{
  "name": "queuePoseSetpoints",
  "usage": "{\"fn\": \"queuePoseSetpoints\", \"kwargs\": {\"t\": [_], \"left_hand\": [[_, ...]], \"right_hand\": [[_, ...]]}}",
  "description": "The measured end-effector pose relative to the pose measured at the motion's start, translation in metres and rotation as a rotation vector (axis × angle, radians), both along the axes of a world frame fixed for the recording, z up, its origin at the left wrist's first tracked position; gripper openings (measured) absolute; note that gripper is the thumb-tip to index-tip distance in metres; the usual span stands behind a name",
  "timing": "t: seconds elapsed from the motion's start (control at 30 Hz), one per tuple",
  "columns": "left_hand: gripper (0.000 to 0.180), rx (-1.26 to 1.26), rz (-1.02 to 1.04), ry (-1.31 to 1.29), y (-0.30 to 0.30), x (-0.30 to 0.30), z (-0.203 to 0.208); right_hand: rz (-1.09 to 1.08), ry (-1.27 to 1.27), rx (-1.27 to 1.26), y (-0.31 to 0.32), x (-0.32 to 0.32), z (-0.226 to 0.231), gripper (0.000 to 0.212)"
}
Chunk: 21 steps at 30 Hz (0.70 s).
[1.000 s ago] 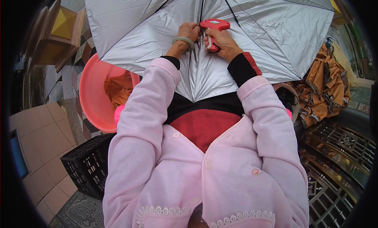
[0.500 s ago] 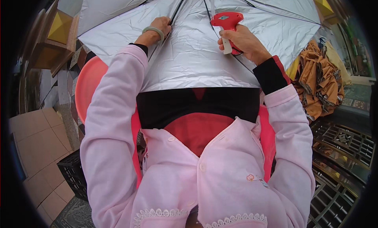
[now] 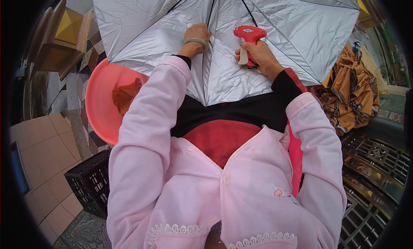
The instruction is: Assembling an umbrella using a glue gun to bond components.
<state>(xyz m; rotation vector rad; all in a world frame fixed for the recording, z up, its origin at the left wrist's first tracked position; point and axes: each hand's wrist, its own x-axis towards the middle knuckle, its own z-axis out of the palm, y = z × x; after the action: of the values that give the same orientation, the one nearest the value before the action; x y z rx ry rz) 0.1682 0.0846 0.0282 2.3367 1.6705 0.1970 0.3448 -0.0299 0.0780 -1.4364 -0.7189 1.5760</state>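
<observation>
A spread umbrella [image 3: 228, 79] with a creased silver underside and thin black ribs lies over my lap. My left hand [image 3: 196, 36], a pale bangle at its wrist, is closed with curled fingers at one of the ribs [image 3: 212, 10]; its fingertips are partly hidden. To the right, my right hand [image 3: 264, 59] grips a red tagging gun [image 3: 251, 32] with a whitish trigger. The gun is held just over the silver fabric, its narrow end toward the left. Whether its tip touches the fabric I cannot tell.
On the left stands a pink basin [image 3: 97, 105] with an orange-brown cloth [image 3: 124, 97] in it, and a black plastic crate [image 3: 88, 180] below that. Crumpled brown folded fabric [image 3: 350, 90] is piled at the right, above metal grillwork [image 3: 374, 158].
The umbrella has turned, so a rib and panel corner now point toward me. My left hand has shifted right, along with its sleeve. The tagging gun is slightly lower. More of the basin shows.
</observation>
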Motion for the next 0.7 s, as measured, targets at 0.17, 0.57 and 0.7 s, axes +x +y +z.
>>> {"fn": "queuePoseSetpoints", "kwargs": {"t": [0.17,0.57,0.7], "left_hand": [[0.025,0.000,0.165,-0.207,-0.013,0.032,-0.022],[0.023,0.076,0.226,-0.457,-0.026,0.049,-0.036],[0.023,0.063,0.191,-0.463,-0.013,0.040,-0.033]], "right_hand": [[0.024,0.044,0.026,0.015,-0.010,-0.018,0.030],[-0.167,0.118,0.021,0.022,-0.021,-0.036,0.026],[-0.149,0.321,0.044,0.029,-0.024,-0.035,0.027]]}}
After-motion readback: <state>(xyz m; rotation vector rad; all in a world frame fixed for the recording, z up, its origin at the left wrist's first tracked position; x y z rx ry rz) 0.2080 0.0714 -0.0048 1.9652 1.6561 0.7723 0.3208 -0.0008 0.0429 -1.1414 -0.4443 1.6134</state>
